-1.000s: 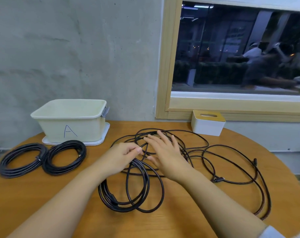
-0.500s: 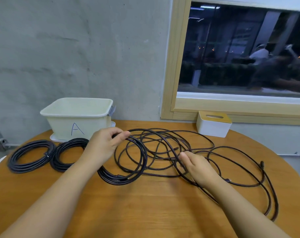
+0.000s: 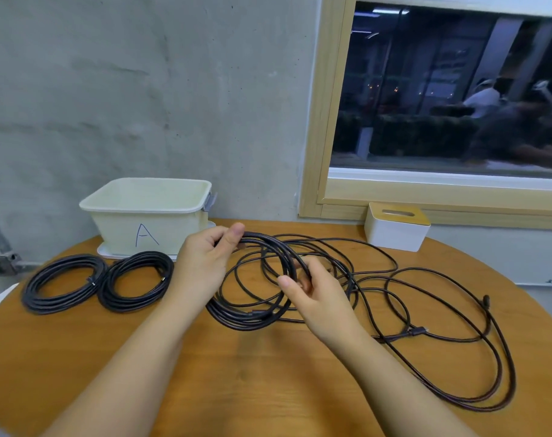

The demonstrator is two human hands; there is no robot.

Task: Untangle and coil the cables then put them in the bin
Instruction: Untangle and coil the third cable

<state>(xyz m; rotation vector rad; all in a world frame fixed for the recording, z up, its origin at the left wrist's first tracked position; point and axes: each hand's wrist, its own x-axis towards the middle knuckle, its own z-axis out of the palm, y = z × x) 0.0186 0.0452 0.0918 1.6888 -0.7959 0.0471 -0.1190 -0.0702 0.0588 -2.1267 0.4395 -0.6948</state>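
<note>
My left hand (image 3: 205, 263) grips the top of a half-made coil of black cable (image 3: 252, 313) and lifts that side off the round wooden table (image 3: 268, 389). My right hand (image 3: 315, 298) pinches a strand at the coil's right side. From there the loose black cable (image 3: 457, 339) runs on in tangled loops over the right half of the table. Two finished black coils (image 3: 63, 287) (image 3: 136, 283) lie side by side at the left. The cream bin marked "A" (image 3: 145, 216) stands behind them, and nothing shows inside it.
A white box with a wooden slotted lid (image 3: 396, 227) sits at the back right under the window frame. The grey wall runs right behind the table. The bin stands on a white tray (image 3: 107, 252).
My left hand has raised the coil's top edge higher. My right hand has moved left and up from the loose strands to the coil's right side, carrying a strand with it.
</note>
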